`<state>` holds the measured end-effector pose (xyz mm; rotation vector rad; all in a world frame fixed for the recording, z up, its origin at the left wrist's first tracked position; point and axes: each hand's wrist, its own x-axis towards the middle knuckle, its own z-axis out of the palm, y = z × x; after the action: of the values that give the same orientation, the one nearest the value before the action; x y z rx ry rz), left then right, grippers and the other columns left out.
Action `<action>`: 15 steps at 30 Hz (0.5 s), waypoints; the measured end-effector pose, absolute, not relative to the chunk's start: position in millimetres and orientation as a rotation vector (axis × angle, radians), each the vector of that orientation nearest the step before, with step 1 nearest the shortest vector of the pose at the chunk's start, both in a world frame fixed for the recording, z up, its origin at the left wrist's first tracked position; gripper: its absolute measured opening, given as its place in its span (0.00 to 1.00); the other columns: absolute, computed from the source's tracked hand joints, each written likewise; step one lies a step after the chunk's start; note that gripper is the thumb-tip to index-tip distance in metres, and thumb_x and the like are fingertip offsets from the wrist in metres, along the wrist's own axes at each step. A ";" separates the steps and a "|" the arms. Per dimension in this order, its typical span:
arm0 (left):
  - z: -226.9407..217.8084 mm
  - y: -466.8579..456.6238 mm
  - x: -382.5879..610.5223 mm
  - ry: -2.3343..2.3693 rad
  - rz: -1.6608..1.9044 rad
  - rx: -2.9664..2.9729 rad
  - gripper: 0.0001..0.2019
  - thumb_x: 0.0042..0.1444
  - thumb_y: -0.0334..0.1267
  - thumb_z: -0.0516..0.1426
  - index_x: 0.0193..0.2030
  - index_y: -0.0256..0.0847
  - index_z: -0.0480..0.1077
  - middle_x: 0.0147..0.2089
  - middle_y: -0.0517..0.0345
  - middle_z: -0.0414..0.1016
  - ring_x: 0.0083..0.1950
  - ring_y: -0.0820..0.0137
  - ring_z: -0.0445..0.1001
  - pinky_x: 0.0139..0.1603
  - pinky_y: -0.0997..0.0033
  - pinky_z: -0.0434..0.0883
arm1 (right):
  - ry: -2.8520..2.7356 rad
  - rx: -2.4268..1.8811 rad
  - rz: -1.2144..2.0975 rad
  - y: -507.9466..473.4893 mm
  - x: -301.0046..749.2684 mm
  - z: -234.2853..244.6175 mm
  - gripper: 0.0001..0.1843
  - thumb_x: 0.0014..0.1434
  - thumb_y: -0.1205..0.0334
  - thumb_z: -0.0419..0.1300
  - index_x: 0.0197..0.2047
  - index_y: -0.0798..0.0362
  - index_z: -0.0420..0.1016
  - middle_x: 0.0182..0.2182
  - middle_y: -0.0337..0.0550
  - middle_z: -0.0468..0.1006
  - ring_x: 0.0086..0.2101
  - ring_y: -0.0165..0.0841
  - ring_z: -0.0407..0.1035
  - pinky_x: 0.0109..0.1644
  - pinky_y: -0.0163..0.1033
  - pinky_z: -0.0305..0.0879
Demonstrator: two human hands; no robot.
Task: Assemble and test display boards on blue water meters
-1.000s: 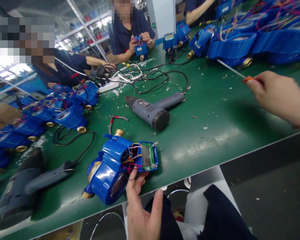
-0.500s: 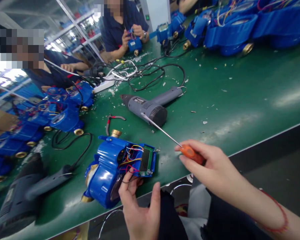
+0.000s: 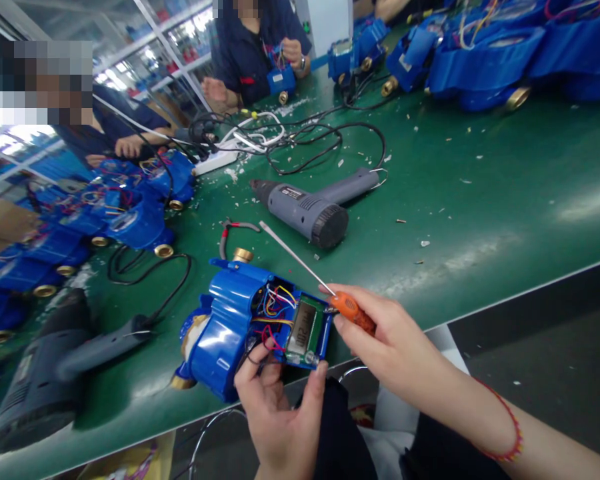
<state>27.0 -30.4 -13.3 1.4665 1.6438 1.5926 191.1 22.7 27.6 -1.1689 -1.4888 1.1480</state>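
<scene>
A blue water meter [image 3: 220, 357] with brass fittings lies at the table's near edge, tilted. Its opened end shows coloured wires and a circuit board with an LCD [image 3: 301, 329] displaying digits. My left hand [image 3: 285, 407] grips the display end from the near side, thumb at the corner and fingers by the red and black wires. In my right hand [image 3: 380, 333] is a screwdriver [image 3: 347, 305] with an orange handle, its shaft pointing up and left over the table. That hand is close beside the display's right edge.
A grey heat gun [image 3: 305, 210] and red-grey pliers [image 3: 224, 240] lie beyond the meter; another heat gun [image 3: 45, 380] is at left. More blue meters [image 3: 140, 220] line the left and back. Cables run to a white power strip [image 3: 217, 161]. Two people sit opposite.
My right hand has moved left, bringing the screwdriver nearer the meter. My left thumb has closed in on the display housing. Digits show more clearly on the LCD.
</scene>
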 end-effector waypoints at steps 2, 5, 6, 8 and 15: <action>-10.6 -33.5 24.3 1.579 1.541 1.424 0.29 0.46 0.28 0.69 0.54 0.44 0.63 0.46 0.53 0.79 0.46 0.70 0.82 0.48 0.76 0.76 | -1.462 -1.160 1.136 19.7 193.0 29.2 0.18 0.63 0.68 0.52 0.54 0.53 0.74 0.46 0.43 0.78 0.47 0.33 0.73 0.54 0.38 0.67; -8.1 -36.5 21.8 1.510 1.516 1.400 0.29 0.48 0.26 0.69 0.54 0.45 0.64 0.47 0.54 0.80 0.46 0.71 0.82 0.49 0.78 0.76 | -1.450 -1.184 1.112 15.3 195.6 31.6 0.17 0.63 0.68 0.52 0.52 0.51 0.75 0.41 0.40 0.79 0.36 0.30 0.73 0.49 0.37 0.69; -7.4 -37.0 21.6 1.505 1.503 1.390 0.29 0.48 0.27 0.68 0.55 0.45 0.64 0.48 0.54 0.80 0.48 0.71 0.81 0.49 0.79 0.76 | -1.453 -1.197 1.106 13.9 196.3 32.0 0.16 0.63 0.68 0.53 0.52 0.51 0.75 0.40 0.40 0.78 0.31 0.28 0.71 0.45 0.36 0.70; -5.9 -37.4 22.5 1.522 1.459 1.371 0.29 0.50 0.28 0.67 0.58 0.46 0.66 0.51 0.52 0.80 0.51 0.70 0.80 0.52 0.79 0.74 | -1.449 -1.222 1.125 11.5 197.3 32.1 0.17 0.63 0.67 0.52 0.52 0.52 0.75 0.39 0.40 0.78 0.24 0.26 0.66 0.34 0.34 0.69; -3.0 -32.0 31.6 1.537 1.514 1.364 0.31 0.43 0.30 0.72 0.55 0.46 0.71 0.51 0.53 0.81 0.47 0.67 0.83 0.47 0.80 0.77 | -1.424 -1.237 1.209 11.0 193.6 31.6 0.16 0.64 0.65 0.52 0.53 0.51 0.74 0.35 0.39 0.75 0.22 0.25 0.63 0.23 0.30 0.62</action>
<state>31.6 -32.0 -3.0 1.3640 1.5374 1.5140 193.6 11.0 31.6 -1.2367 -1.4242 1.2085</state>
